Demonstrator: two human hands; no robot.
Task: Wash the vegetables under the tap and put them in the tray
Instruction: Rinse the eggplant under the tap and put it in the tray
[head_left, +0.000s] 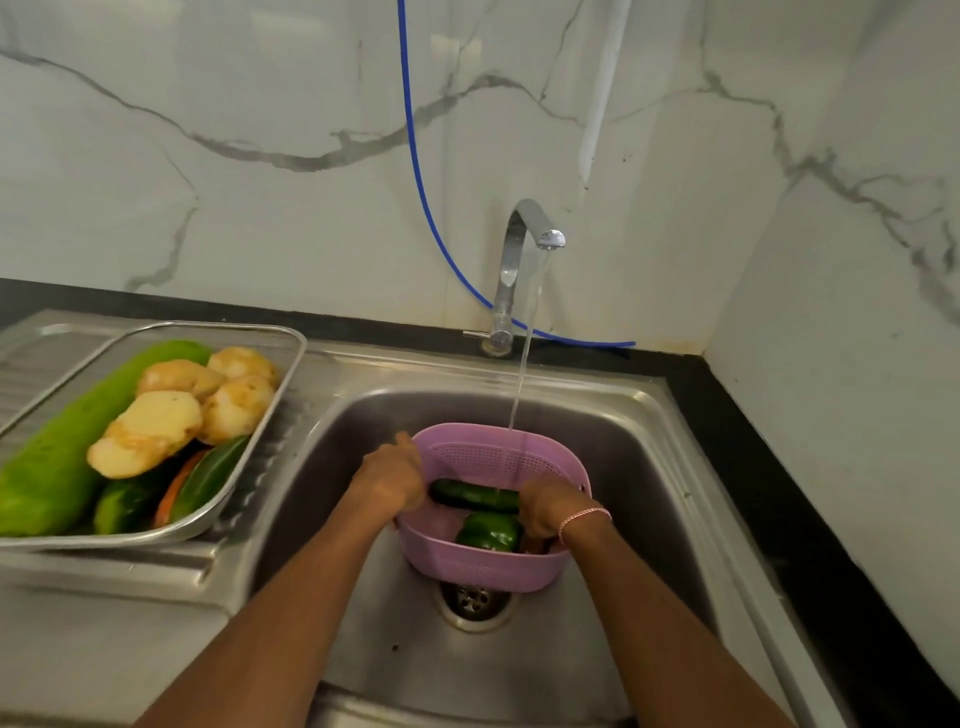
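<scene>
A pink perforated basket (498, 452) stands in the steel sink (623, 467) under the running tap (524, 244). Inside it lie a dark green cucumber (472, 494) and a green pepper (491, 532). My left hand (392, 478) grips the cucumber's left end at the basket's left rim. My right hand (545, 506) grips its right end, where the water stream lands. On the drainboard to the left, a metal mesh tray (249, 431) holds a big light-green gourd (67, 452), several potatoes (156, 421), dark cucumbers (208, 478) and an orange carrot sliver.
The sink drain (475, 603) shows just in front of the basket. A blue hose (415, 156) runs down the marble wall behind the tap. A black counter edge borders the sink at the back and right.
</scene>
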